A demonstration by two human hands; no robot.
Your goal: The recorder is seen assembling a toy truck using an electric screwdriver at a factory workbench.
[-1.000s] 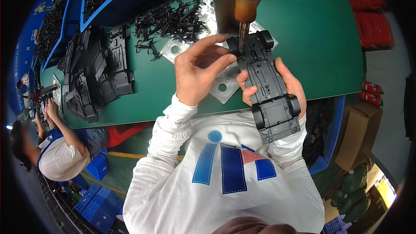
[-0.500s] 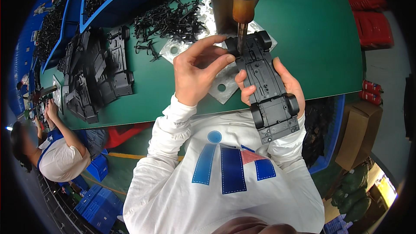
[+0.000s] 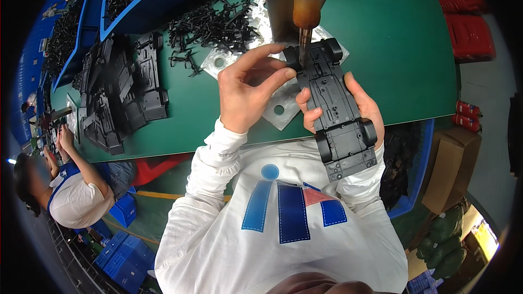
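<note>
A black plastic toy car chassis [image 3: 330,100] is tilted over the near edge of the green table. My right hand [image 3: 366,106] grips its right side, thumb and fingers wrapped about the middle. At its far left corner, the thumb and fingers of my left hand [image 3: 246,88] close in a pinch beside the wheel arch; any small part between them is hidden. From above, a metal driver bit [image 3: 305,46] under an amber collar [image 3: 306,13] reaches down to the chassis near my left fingertips. Whether it touches is unclear.
Stacked black chassis [image 3: 111,95] lie left on the table [image 3: 392,49]. Small black parts [image 3: 212,24] are heaped behind my left hand, near blue bins [image 3: 141,1]. A metal plate [image 3: 280,110] lies beneath the driver. Another person [image 3: 79,196] works at far left. A cardboard box [image 3: 451,171] stands right.
</note>
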